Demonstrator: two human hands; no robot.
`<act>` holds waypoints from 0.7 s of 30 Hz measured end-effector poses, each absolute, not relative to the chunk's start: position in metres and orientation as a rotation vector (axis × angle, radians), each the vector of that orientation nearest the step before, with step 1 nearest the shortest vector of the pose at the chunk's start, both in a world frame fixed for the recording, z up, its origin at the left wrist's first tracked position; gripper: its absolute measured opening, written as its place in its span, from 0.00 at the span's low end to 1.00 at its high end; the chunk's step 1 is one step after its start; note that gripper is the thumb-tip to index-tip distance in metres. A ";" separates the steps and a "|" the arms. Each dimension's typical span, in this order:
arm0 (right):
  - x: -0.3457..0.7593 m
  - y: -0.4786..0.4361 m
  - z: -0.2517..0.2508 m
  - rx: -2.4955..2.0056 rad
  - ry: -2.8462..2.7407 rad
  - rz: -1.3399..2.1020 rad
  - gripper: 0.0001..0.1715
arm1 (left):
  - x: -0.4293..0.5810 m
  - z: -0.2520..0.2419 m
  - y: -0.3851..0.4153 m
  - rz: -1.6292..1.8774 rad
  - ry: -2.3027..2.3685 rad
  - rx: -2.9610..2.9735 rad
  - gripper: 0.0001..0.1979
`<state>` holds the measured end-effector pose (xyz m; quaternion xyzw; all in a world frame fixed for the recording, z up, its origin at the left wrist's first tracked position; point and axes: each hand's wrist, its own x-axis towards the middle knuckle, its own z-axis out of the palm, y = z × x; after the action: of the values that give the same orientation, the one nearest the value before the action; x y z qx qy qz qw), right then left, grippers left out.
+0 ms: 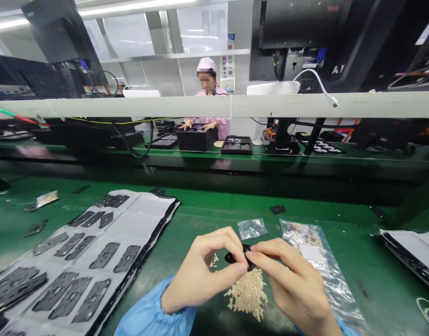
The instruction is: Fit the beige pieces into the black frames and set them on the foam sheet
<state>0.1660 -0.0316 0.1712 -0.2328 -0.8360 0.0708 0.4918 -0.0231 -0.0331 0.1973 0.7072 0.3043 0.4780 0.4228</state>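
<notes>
Between my two hands is a small black plastic part (pixel 248 252), partly covered by the fingers. My left hand (pixel 214 266) pinches it from the left with thumb and forefinger. From the right, my right hand (pixel 291 275) presses its fingertips on the same part; whether a tiny piece sits under them is hidden. Just below the hands lies a heap of small cream-coloured pieces (pixel 247 294) on the green bench. To the left, a grey-white sheet (pixel 137 219) bears rows of similar black plates (pixel 93 299).
A small clear bag (pixel 252 228) and a larger plastic bag (pixel 305 240) lie beyond and right of my hands. Another layered sheet (pixel 413 252) is at the right edge. Across a white rail (pixel 186 106), a co-worker in pink (pixel 221 127) handles a black box (pixel 197 140).
</notes>
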 end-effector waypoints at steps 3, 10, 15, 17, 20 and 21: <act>0.166 -0.030 0.169 -0.540 -2.053 0.121 0.27 | -0.026 0.198 -0.030 1.123 0.758 1.745 0.03; 0.164 -0.032 0.165 -0.579 -2.070 0.034 0.25 | -0.027 0.200 -0.031 1.122 0.841 1.745 0.05; 0.169 -0.034 0.158 -0.576 -2.129 -0.038 0.25 | -0.025 0.198 -0.030 1.139 0.860 1.751 0.06; 0.170 -0.034 0.157 -0.570 -2.129 -0.048 0.26 | -0.024 0.196 -0.030 1.152 0.865 1.754 0.06; 0.167 -0.033 0.161 -0.580 -2.041 0.017 0.28 | -0.021 0.195 -0.033 1.223 0.916 1.770 0.06; 0.164 -0.033 0.163 -0.579 -1.995 0.070 0.28 | -0.020 0.195 -0.035 1.261 0.940 1.783 0.06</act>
<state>0.1644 -0.0325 0.1627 -0.2401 -0.8275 0.0289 0.5067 -0.0198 -0.0346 0.1951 0.6958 0.3667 0.4923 0.3728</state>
